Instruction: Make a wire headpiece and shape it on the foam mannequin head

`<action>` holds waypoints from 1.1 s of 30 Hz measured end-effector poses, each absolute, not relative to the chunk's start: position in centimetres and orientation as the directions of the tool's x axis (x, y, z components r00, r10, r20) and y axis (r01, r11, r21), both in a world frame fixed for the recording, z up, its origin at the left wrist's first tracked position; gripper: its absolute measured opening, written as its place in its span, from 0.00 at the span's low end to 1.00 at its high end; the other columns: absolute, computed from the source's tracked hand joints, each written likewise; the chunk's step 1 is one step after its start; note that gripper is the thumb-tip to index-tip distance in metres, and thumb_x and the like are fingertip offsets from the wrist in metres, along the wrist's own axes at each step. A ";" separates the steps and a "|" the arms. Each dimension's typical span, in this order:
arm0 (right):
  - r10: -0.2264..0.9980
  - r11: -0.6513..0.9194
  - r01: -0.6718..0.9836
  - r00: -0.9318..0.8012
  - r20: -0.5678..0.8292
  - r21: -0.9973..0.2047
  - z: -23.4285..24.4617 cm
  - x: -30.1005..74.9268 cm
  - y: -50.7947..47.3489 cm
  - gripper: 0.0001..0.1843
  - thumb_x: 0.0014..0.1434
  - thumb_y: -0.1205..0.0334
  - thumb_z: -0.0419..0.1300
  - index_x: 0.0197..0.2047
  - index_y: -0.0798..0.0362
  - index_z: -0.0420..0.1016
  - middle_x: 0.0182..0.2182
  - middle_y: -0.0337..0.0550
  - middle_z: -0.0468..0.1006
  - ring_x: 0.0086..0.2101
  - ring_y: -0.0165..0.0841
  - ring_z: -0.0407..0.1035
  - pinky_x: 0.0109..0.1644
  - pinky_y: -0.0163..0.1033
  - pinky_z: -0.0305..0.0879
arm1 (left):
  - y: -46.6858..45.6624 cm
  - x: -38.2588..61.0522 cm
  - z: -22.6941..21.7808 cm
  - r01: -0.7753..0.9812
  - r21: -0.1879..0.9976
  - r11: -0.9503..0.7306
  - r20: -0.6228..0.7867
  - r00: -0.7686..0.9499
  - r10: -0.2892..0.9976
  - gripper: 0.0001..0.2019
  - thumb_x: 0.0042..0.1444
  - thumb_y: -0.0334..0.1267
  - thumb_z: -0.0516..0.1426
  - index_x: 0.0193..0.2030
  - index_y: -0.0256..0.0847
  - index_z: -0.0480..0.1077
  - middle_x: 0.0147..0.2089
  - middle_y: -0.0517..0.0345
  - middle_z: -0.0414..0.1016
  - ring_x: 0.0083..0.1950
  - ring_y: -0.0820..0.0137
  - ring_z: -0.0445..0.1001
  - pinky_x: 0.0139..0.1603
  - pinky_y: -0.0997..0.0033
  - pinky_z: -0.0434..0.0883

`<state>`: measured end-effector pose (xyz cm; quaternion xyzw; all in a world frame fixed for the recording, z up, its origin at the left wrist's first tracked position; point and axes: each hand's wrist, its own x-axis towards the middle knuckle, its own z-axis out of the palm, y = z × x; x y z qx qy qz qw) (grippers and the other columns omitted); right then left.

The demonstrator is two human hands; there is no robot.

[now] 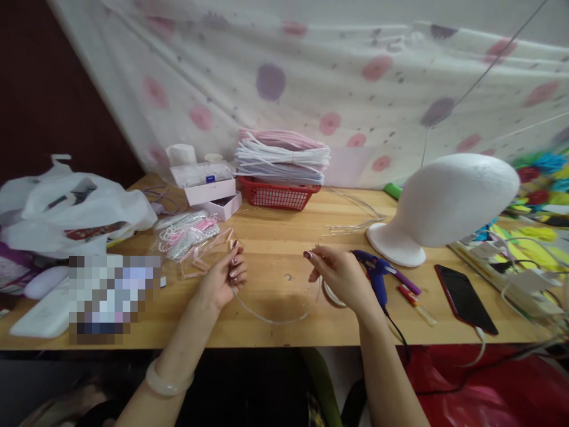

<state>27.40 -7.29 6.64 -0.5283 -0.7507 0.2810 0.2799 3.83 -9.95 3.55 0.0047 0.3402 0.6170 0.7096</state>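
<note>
My left hand [226, 274] and my right hand [334, 273] each pinch one end of a thin clear headband hoop [271, 317], which curves down between them toward the table's front edge. Both hands hover just above the wooden table [275, 237], fingers closed on the hoop's ends. A blue glue gun [376, 274] lies right beside my right hand. A roll of tape [332, 295] shows partly under my right wrist. Packets of beaded trim [189, 234] lie just beyond my left hand.
A red basket [280, 194] piled with white and pink strips stands at the back. A white foam head [444, 201] stands at the right, near a phone [464, 298] and a red pen [411, 296]. Pink boxes [211, 190] and white plastic bags [66, 207] lie at the left.
</note>
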 end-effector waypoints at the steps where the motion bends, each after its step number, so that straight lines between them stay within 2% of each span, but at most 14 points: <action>1: 0.953 0.276 0.608 -0.272 0.131 -0.744 6.2 27.5 -7.4 0.15 0.65 0.51 0.55 0.37 0.51 0.78 0.21 0.39 0.81 0.25 0.34 0.75 0.32 0.36 0.64 | -9.8 3.8 3.6 -0.868 0.430 0.247 -0.492 0.004 0.871 0.12 0.65 0.31 0.54 0.29 0.36 0.65 0.15 0.73 0.54 0.11 0.84 0.51 0.12 0.85 0.46; 5: 0.975 0.206 0.497 -0.181 0.131 -0.843 4.0 27.6 -8.2 0.15 0.63 0.51 0.58 0.42 0.53 0.77 0.23 0.41 0.81 0.26 0.35 0.77 0.34 0.38 0.69 | -9.5 3.9 3.6 -0.858 0.435 0.273 -0.549 -0.012 0.836 0.17 0.68 0.34 0.51 0.25 0.38 0.61 0.13 0.73 0.51 0.09 0.84 0.48 0.10 0.83 0.41; 10: 0.983 0.174 0.397 -0.121 0.136 -0.901 2.4 27.4 -8.6 0.17 0.62 0.49 0.58 0.44 0.54 0.76 0.22 0.42 0.80 0.23 0.35 0.75 0.30 0.39 0.71 | -9.5 4.2 3.6 -0.865 0.440 0.240 -0.539 -0.041 0.841 0.15 0.61 0.30 0.57 0.25 0.40 0.58 0.14 0.75 0.52 0.11 0.83 0.48 0.10 0.82 0.41; 16: 0.991 0.129 0.417 -0.095 0.098 -0.900 1.4 27.5 -8.3 0.18 0.62 0.49 0.57 0.44 0.55 0.76 0.23 0.42 0.80 0.20 0.33 0.73 0.27 0.38 0.69 | -9.8 3.9 3.6 -0.850 0.472 0.233 -0.490 -0.034 0.871 0.09 0.62 0.29 0.57 0.30 0.37 0.65 0.17 0.71 0.59 0.12 0.84 0.52 0.12 0.84 0.47; 20: 0.991 0.134 0.438 -0.079 0.111 -0.889 0.6 27.6 -7.9 0.18 0.62 0.49 0.57 0.43 0.55 0.77 0.25 0.44 0.82 0.22 0.34 0.74 0.29 0.38 0.69 | -9.7 3.5 3.5 -0.823 0.524 0.220 -0.447 -0.046 0.893 0.06 0.63 0.26 0.55 0.34 0.34 0.70 0.18 0.71 0.59 0.13 0.84 0.53 0.14 0.84 0.52; 23: 0.988 0.135 0.429 -0.124 0.090 -0.893 0.2 27.6 -7.9 0.18 0.61 0.48 0.58 0.44 0.54 0.76 0.26 0.44 0.82 0.23 0.34 0.74 0.31 0.39 0.69 | -9.5 3.4 3.2 -0.783 0.591 0.195 -0.418 -0.091 0.904 0.10 0.64 0.23 0.51 0.33 0.33 0.71 0.17 0.70 0.58 0.13 0.84 0.54 0.15 0.85 0.55; 25: 0.984 0.138 0.438 -0.166 0.071 -0.888 0.1 27.7 -7.9 0.17 0.61 0.50 0.59 0.45 0.54 0.75 0.27 0.44 0.83 0.25 0.35 0.75 0.34 0.40 0.69 | -9.4 3.3 2.6 -0.729 0.659 0.183 -0.404 -0.138 0.904 0.11 0.63 0.23 0.51 0.31 0.34 0.71 0.18 0.68 0.62 0.15 0.83 0.60 0.18 0.85 0.62; 27: 0.981 0.150 0.459 -0.179 0.075 -0.876 0.0 27.8 -8.0 0.16 0.61 0.52 0.59 0.46 0.54 0.74 0.28 0.44 0.83 0.28 0.36 0.77 0.37 0.40 0.69 | -9.4 3.2 1.9 -0.643 0.746 0.173 -0.383 -0.202 0.901 0.09 0.61 0.24 0.55 0.30 0.34 0.72 0.21 0.63 0.69 0.18 0.80 0.67 0.21 0.82 0.67; 29: 0.984 0.156 0.467 -0.151 0.095 -0.870 -0.1 27.9 -8.1 0.15 0.61 0.52 0.59 0.46 0.53 0.75 0.28 0.44 0.83 0.30 0.37 0.77 0.38 0.41 0.70 | -9.6 2.8 1.3 -0.525 0.839 0.146 -0.331 -0.277 0.902 0.06 0.58 0.25 0.59 0.31 0.33 0.74 0.24 0.59 0.74 0.20 0.80 0.70 0.22 0.83 0.68; 31: 0.986 0.159 0.453 -0.125 0.114 -0.877 -0.1 28.0 -8.0 0.15 0.61 0.51 0.59 0.45 0.53 0.75 0.28 0.44 0.83 0.29 0.36 0.77 0.36 0.40 0.70 | -9.9 2.5 1.1 -0.391 0.914 0.109 -0.249 -0.329 0.911 0.02 0.54 0.26 0.63 0.32 0.31 0.76 0.24 0.58 0.75 0.20 0.80 0.70 0.21 0.85 0.67; 33: 0.985 0.166 0.437 -0.109 0.131 -0.884 0.0 28.0 -7.9 0.16 0.61 0.50 0.59 0.44 0.53 0.76 0.28 0.44 0.83 0.27 0.35 0.76 0.33 0.38 0.70 | -10.1 2.2 1.1 -0.266 0.962 0.067 -0.161 -0.350 0.923 0.04 0.52 0.31 0.65 0.33 0.31 0.77 0.24 0.58 0.75 0.20 0.79 0.70 0.22 0.84 0.68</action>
